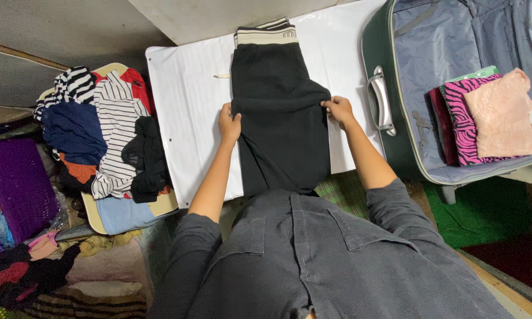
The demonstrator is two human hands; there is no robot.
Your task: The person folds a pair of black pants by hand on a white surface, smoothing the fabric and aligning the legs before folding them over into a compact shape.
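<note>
A pair of black trousers (281,112) with a striped cream waistband is laid flat along a white board (183,118), the waistband pointing away from the person. The left hand (229,124) is closed on the left edge of the trousers, and the right hand (338,109) is pinched on the right edge; both hands are kept apart, one on each side of the cloth. The lower end of the trousers is hidden under the person's grey shirt (313,260).

To the left of the board, a heap of unfolded clothes (109,136) is seen on a tray, with striped, dark blue, red and black pieces mixed together. To the right, an open suitcase (431,53) with grey lining is placed just beside the board. Inside it, folded clothes are stacked: a pink piece (505,115) lies on a pink and black zebra-patterned piece (464,121).
</note>
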